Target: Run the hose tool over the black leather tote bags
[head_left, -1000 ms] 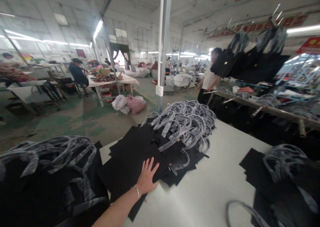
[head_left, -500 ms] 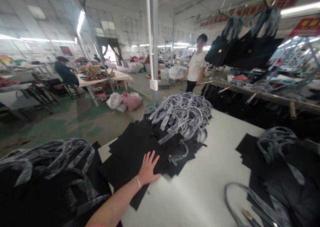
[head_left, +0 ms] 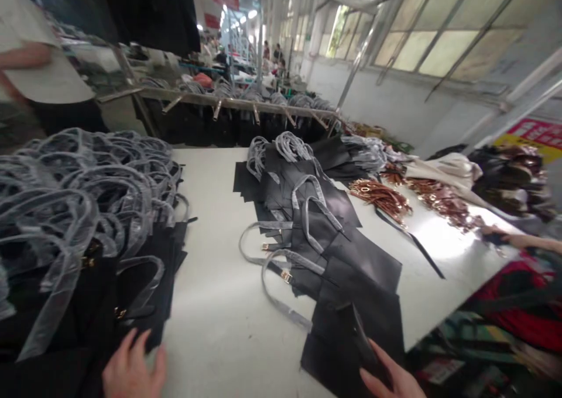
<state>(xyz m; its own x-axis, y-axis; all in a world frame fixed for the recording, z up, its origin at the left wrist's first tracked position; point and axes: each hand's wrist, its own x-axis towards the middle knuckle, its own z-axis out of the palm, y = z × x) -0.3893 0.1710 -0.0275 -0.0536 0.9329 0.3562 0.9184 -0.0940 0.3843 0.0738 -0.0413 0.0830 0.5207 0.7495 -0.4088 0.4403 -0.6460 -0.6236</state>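
My left hand (head_left: 134, 370) is at the bottom left with its fingers apart. It holds nothing and is beside the black bag pieces (head_left: 169, 275), which lie under a heap of plastic-wrapped handles (head_left: 109, 181). At the lower right, my right hand (head_left: 393, 380) is closed on a slim black object (head_left: 360, 336) whose kind I cannot make out. Beneath it lies a flat black bag piece (head_left: 325, 351), nearest in an overlapping row of black bag pieces (head_left: 360, 257). Looped wrapped handles (head_left: 281, 307) with gold-coloured buckles (head_left: 286, 276) stick out from that row.
The white table (head_left: 211, 222) spans both piles. Brown straps (head_left: 381, 199) and a black strip (head_left: 425, 254) lie on its right side, where another person's hand (head_left: 504, 237) reaches in. A metal rack (head_left: 237, 102) runs behind. A person in a white shirt (head_left: 48, 64) stands at the left.
The view has swung to the right. My left hand, earlier spread flat on the left black pile, now shows lower beside it. My right hand has come into view holding the black object.
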